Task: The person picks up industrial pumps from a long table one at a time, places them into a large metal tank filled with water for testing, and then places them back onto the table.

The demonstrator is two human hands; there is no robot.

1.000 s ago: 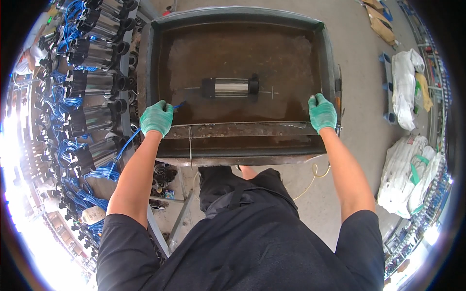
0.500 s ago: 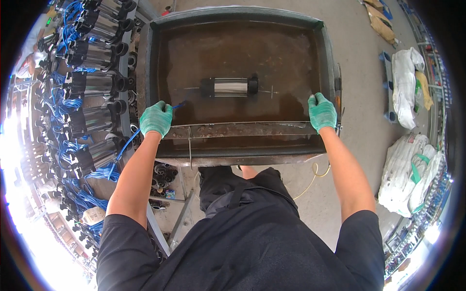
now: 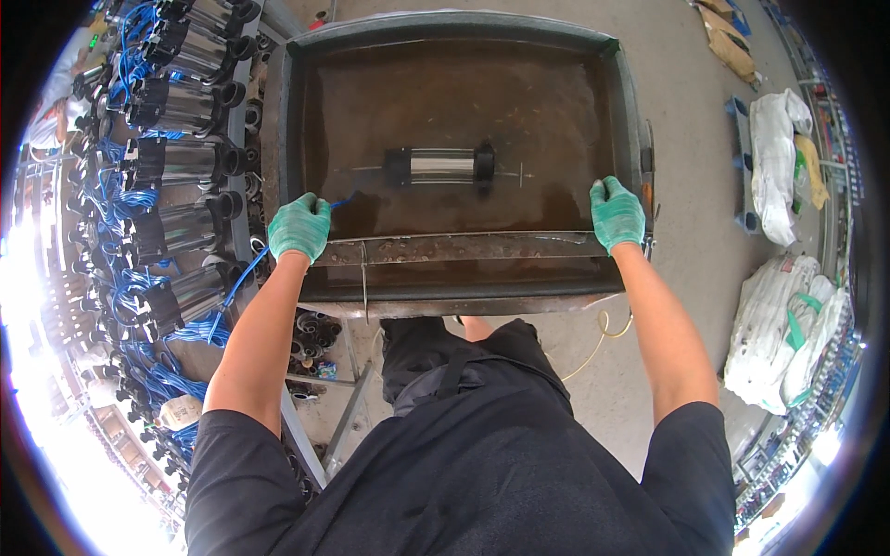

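Note:
A dark metal tank [image 3: 454,26] full of brown water lies in front of me. Under the water, near its middle, a silver cylinder with black ends [image 3: 441,166] rests on its side, with thin rods reaching out from both ends. A flat crossbar [image 3: 464,247] spans the tank's near part. My left hand [image 3: 299,226], in a green glove, is closed at the left end of this bar; a blue cable [image 3: 248,270] runs through it toward the water. My right hand [image 3: 617,217], also green-gloved, is closed at the bar's right end, its grip hidden beneath the fingers.
Rows of silver and black cylinders [image 3: 176,165] with coiled blue cables stand at my left. White sacks [image 3: 783,334] lie on the floor to the right, others beside a blue pallet [image 3: 742,167]. A pale yellow hose [image 3: 598,347] hangs under the tank's near right corner.
Both hands hold the same places. The view has shifted very slightly; the cylinder appears unmoved in the water.

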